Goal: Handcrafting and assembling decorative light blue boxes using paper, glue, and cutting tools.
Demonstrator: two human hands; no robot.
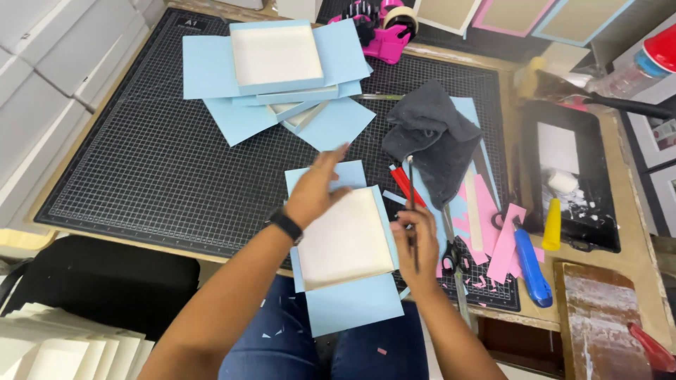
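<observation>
Your knees in blue denim (282, 345) fill the bottom edge, flecked with paper scraps, and above them a shallow square tray of cream board (346, 241) sits on light blue paper (352, 304) whose flaps stick out at top and bottom. The tray overhangs the near edge of the black gridded cutting mat (162, 169) covering the tabletop. Your left hand (318, 188) lies flat, fingers stretched, on the tray's upper left corner, so that corner is hidden; it grips nothing. Your right hand (415, 243) pinches a thin dark-handled tool (411, 211) upright just beside the tray's right wall (its tip is too slim to identify). A crumpled grey cloth (433, 137) covers some blue and pink offcuts. Further back lie more blue-wrapped trays (276, 58). Scissors (454, 257) are half hidden behind your right wrist, near a blue utility knife (531, 266).
</observation>
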